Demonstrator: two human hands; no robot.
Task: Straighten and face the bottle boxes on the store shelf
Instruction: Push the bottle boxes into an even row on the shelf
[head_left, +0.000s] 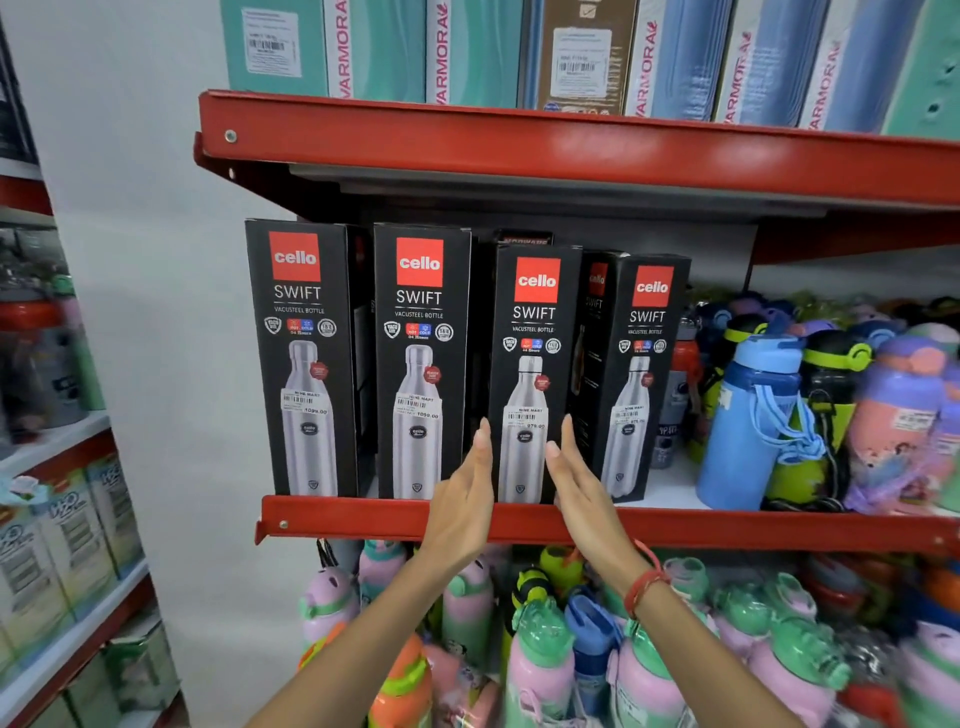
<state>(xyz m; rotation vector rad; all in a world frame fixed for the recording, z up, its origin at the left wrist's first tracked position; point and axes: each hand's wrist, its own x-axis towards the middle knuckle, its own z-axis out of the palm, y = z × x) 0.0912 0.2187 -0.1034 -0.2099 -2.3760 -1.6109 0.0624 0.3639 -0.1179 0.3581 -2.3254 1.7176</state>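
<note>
Several black bottle boxes with a red logo stand upright along the front of a red shelf (363, 517). The first box (304, 358) and second box (421, 364) face forward. The third box (532, 332) is shorter and faces forward. The fourth box (639, 364) is turned a little, showing its left side. My left hand (462, 506) is flat with fingers straight, at the left lower edge of the third box. My right hand (582, 493) is flat at its right lower edge. Neither hand grips the box.
Loose coloured bottles, among them a blue bottle (748, 426), crowd the shelf right of the boxes. Pink and green bottles (540, 654) fill the shelf below. Tall teal and blue boxes (467, 47) stand above. A white wall (156, 312) lies left.
</note>
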